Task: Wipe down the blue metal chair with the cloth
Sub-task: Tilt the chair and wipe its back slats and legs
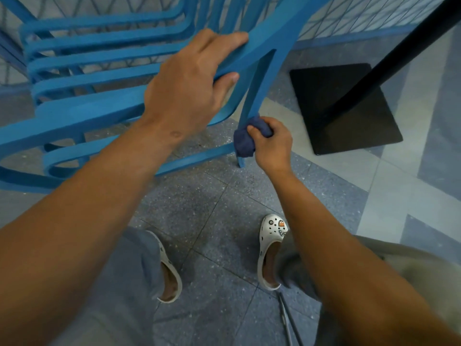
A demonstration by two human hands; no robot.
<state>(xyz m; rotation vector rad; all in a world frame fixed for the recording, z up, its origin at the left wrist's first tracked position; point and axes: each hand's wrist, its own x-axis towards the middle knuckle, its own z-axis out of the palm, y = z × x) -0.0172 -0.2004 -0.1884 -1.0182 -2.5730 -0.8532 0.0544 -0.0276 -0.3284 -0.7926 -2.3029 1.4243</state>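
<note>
The blue metal chair [99,71] fills the upper left, its slatted seat toward me. My left hand [189,81] grips the seat's front right corner, fingers over the top and thumb underneath. A thin front leg [254,88] runs down from that corner to the floor. My right hand [272,143] holds a dark blue cloth [243,143] bunched around the lower part of this leg, just above its foot.
A black table base [331,108] with a slanting black post [399,58] stands on the floor to the right of the chair. Blue wire fencing [349,18] runs along the back. My feet in white clogs [270,248] stand on grey speckled tiles.
</note>
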